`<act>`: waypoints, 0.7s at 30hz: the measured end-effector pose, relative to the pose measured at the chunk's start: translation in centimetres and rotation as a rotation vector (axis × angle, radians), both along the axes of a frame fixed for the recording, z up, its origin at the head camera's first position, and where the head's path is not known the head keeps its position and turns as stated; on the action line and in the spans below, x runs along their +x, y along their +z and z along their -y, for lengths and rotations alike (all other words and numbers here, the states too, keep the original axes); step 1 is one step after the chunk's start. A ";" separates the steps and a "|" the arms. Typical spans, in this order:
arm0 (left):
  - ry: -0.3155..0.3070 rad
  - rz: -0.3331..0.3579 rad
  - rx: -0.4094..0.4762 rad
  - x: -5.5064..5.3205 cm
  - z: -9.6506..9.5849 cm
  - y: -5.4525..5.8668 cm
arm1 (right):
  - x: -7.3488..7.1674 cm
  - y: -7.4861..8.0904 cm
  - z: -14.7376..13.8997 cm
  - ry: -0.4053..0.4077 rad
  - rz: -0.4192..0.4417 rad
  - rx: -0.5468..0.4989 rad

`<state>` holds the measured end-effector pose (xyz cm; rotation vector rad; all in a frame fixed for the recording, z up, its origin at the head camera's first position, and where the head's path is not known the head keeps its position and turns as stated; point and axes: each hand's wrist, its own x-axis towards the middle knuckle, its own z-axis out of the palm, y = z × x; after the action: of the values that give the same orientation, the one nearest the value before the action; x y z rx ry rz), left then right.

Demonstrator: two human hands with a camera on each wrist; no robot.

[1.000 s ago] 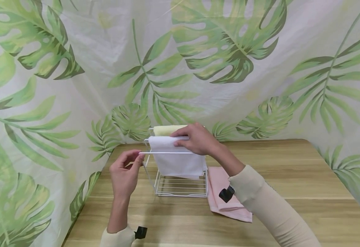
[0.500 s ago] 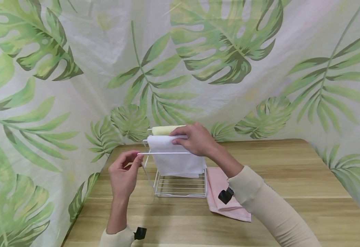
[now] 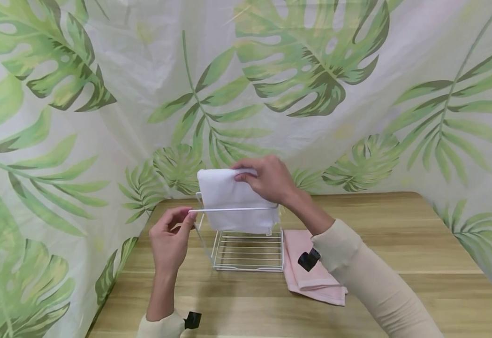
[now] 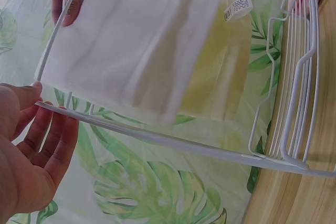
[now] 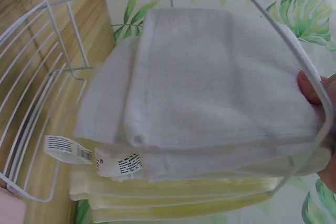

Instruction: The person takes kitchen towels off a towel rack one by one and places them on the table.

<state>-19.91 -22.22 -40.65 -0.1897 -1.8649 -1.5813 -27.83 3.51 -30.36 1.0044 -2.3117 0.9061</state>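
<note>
Pink towel seen at four o'clock of the rack, partly covered by the cuff. Rack corner pinched by the left hand, at nine. White towel pinched along its top edge by the right hand, at twelve; some fingers hidden. Yellow towel behind, blocked from head view.

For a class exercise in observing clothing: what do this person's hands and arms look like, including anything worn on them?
The left hand and right hand are gloveless, with no rings visible. Both arms wear plain cream-beige sleeves with broad cuffs, creased along the right forearm. A small, blocky black device sits at each cuff; no cables show.
</note>
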 end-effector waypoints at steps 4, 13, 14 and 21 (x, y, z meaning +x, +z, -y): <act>-0.001 -0.006 -0.002 -0.1 -0.1 0.0 | -0.2 1.1 -0.2 0.003 -0.013 -0.026; 0.004 -0.004 0.007 0.0 0.0 -0.1 | -0.3 3.8 -0.5 0.037 -0.052 -0.091; 0.004 -0.004 0.006 0.0 0.0 -0.1 | -0.3 4.0 -0.5 0.038 -0.054 -0.098; 0.006 -0.010 0.003 -0.1 0.0 -0.1 | -0.1 5.6 -1.1 0.038 -0.063 -0.123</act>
<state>-20.00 -22.17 -40.74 -0.1905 -1.8545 -1.5763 -27.92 4.59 -24.74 1.0130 -2.1638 1.0047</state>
